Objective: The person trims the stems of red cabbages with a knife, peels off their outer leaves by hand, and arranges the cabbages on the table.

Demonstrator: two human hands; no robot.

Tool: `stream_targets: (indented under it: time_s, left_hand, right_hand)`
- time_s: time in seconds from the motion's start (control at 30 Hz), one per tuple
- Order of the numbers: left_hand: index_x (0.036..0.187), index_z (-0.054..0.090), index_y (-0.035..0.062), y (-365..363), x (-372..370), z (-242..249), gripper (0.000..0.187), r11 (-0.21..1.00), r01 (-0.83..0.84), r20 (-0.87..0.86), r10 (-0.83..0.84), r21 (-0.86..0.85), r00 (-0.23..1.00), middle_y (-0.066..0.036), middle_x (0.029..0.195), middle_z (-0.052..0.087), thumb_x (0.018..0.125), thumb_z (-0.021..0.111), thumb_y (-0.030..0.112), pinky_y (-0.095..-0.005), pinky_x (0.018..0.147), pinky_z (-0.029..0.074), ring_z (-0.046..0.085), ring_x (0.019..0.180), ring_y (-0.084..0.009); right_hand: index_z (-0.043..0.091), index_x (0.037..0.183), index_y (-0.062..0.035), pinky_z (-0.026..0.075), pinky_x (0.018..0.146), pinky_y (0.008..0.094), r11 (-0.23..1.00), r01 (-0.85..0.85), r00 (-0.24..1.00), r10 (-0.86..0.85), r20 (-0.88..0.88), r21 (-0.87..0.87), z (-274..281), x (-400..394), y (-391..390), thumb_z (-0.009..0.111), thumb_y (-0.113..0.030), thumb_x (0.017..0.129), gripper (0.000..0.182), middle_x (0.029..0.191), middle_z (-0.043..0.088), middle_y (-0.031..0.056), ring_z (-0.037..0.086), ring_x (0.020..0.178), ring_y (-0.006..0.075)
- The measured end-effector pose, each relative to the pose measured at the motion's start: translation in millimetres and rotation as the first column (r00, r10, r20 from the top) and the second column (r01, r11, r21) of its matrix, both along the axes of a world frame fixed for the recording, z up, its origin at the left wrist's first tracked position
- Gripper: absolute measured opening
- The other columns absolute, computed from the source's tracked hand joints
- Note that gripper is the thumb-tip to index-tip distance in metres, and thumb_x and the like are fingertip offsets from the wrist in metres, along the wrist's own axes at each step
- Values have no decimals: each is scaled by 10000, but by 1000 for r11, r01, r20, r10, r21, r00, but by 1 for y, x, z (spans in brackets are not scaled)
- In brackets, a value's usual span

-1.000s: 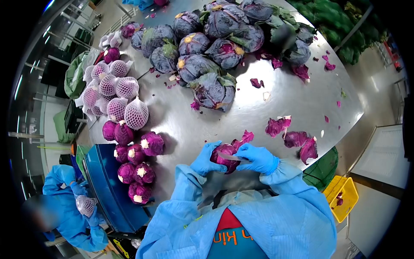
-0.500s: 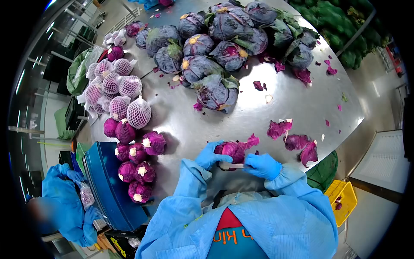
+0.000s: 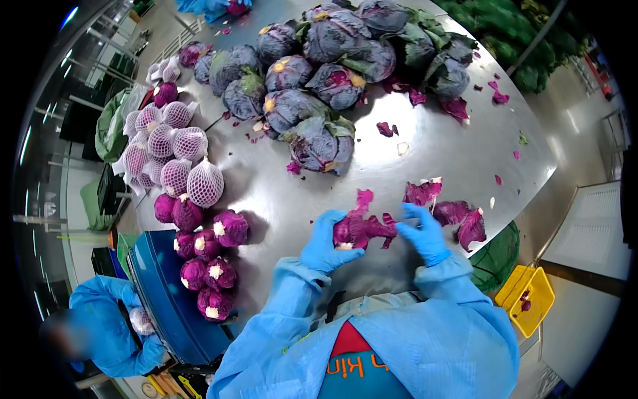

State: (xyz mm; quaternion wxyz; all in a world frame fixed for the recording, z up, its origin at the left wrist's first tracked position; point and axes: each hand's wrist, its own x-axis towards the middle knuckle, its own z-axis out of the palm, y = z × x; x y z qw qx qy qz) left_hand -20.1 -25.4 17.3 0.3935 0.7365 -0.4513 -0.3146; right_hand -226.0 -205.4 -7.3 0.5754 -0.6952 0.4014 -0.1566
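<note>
A peeled red cabbage (image 3: pixel 343 233) with a pale cut stem is gripped by my gloved left hand (image 3: pixel 323 245), fingers wrapped round its left side. Torn purple leaf (image 3: pixel 375 227) stretches from the cabbage toward my gloved right hand (image 3: pixel 425 236). That hand has its fingers apart, with the thumb tip right at the leaf's edge. Loose purple leaves (image 3: pixel 453 213) lie just beyond my right hand. Trimmed red cabbages (image 3: pixel 216 272) with white stems stand in a group to the left on the metal table (image 3: pixel 286 206).
Untrimmed cabbages (image 3: pixel 339 86) are piled at the far side. Net-wrapped cabbages (image 3: pixel 176 143) sit at the left edge, beside a blue bin (image 3: pixel 169 292). A co-worker in blue (image 3: pixel 113 326) is at the left. A yellow basket (image 3: pixel 541 302) stands low at the right.
The knife blade seen between my hands no longer shows. My right hand has shifted right and opened its fingers. Leaf now hangs loose from the cabbage. The view has shifted slightly.
</note>
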Motion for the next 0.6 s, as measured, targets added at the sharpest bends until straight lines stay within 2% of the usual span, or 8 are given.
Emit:
stream_targets:
  time_s: [0.07,0.13,0.2,0.23,0.33,0.4,0.47,0.6]
  left_hand:
    - [1399,245,-13,4,-7,-3,1070,983,-153,-179,170,104,969,-202,1357,376,601,886,302,-380,1091,306,389,1280,-297]
    - [1422,197,-35,19,-11,-9,1116,961,-266,-259,277,77,925,-199,1375,358,605,887,285,-374,1090,309,384,1283,-291]
    - [1474,118,8,38,-7,-23,1164,973,-228,-372,219,19,902,-184,1440,292,624,875,252,-371,1107,288,346,1324,-283]
    - [1482,101,20,46,-2,-18,1169,982,-187,-448,184,37,875,-178,1461,263,633,868,260,-375,1115,276,324,1340,-282]
    - [1487,124,52,63,6,-10,1170,987,-157,-627,146,38,765,-150,1461,271,614,880,243,-378,1116,279,327,1339,-270]
    - [1477,151,47,64,13,-2,1175,996,-91,-685,73,9,725,-144,1444,295,589,895,242,-376,1111,290,345,1325,-264]
    - [1428,248,25,60,10,-13,1116,974,-163,-579,226,160,784,-141,1383,378,558,912,246,-362,1058,365,447,1230,-247]
    - [1344,383,0,54,0,-23,962,922,-313,-550,387,228,740,-135,1284,487,569,906,229,-334,979,438,524,1118,-212]
  right_hand:
    - [472,1361,-116,444,904,297,968,-153,988,148,41,199,-14,23,26,745,-148,800,625,1200,589,57,542,1082,151]
    - [469,1372,-121,437,950,297,968,-250,963,250,98,-10,-38,46,45,657,-58,800,605,1248,569,85,539,1135,180]
    - [466,1374,-120,435,966,295,928,-348,929,360,82,-131,-42,68,51,605,-11,783,617,1256,561,102,540,1151,195]
    - [523,1317,-144,468,919,339,935,-337,916,352,190,-109,-36,76,52,561,-40,779,549,1171,597,138,593,1054,266]
    - [586,1247,-139,483,888,342,880,-475,854,462,240,-4,-45,87,47,554,-51,790,467,1057,644,114,625,980,264]
    - [644,1052,-135,503,790,400,873,-476,878,479,3,-103,-44,93,50,589,-149,809,250,930,644,117,636,869,312]
    - [638,964,-135,500,741,436,800,-547,834,496,-241,-246,-44,99,57,608,-218,817,172,930,634,130,630,847,340]
    - [618,896,-140,484,694,479,800,-539,831,455,-320,-264,-51,92,62,595,-322,834,194,906,619,145,612,804,377]
